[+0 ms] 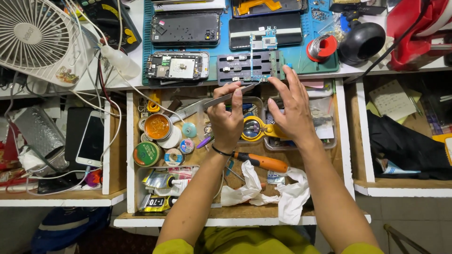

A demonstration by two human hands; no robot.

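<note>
- The left hand [227, 123] is curled around a pair of metal tweezers [226, 97], pinching them between thumb and fingers, with the tips pointing toward the edge of the surface [94, 83].
- The right hand [293, 110] has its fingers spread, the fingertips resting at the lower edge of a dark board holder [245, 64], where a narrow blue circuit board [260, 56] sits clamped on the teal mat [226, 47].
- Beside the holder, to the left, lies an opened phone [178, 66] with its insides showing; two dark phone backs [186, 28] lie farther up the mat.
- Below both hands an open wooden drawer [129, 155] holds a round orange tin [157, 126], a green-rimmed round tin [146, 154], small tape rolls, and flat tubes with yellow and black labels [157, 203] near the front left corner.
- An orange-handled screwdriver [261, 162] lies in the drawer just under the wrists, touching crumpled white tissue [263, 193].
- A yellow-framed magnifier [254, 129] sits between the hands.
- A white fan [35, 37] stands at the far left, a red clamp [414, 28] at the far right.
</note>
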